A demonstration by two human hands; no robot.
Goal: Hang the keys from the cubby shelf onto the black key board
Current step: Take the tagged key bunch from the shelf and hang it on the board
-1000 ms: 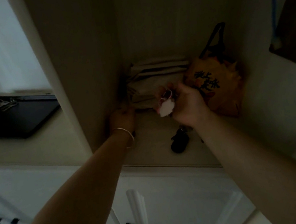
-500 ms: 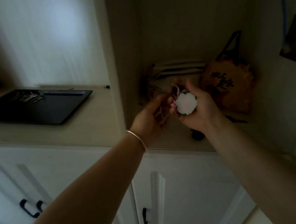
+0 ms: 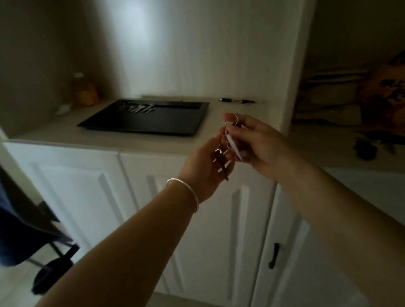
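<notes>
The keys [image 3: 225,154] with a white tag are in the air, in front of the cabinet. The right hand [image 3: 255,145] pinches the ring; the left hand [image 3: 205,168] closes loosely on the hanging keys. The black key board [image 3: 143,118] lies on the counter, already carrying some keys. I judge the hanging is not yet done.

This looks like a home, most likely an entryway or hall. Built-in white cabinets [image 3: 199,206] with panelled doors and a black handle [image 3: 275,259] sit under a pale counter [image 3: 43,136] set in an alcove. A black key board [image 3: 146,119] lies flat there, a pen [image 3: 237,101] beside it, and an orange printed bag [image 3: 396,100] fills the neighbouring cubby (the lighting is dim).
</notes>
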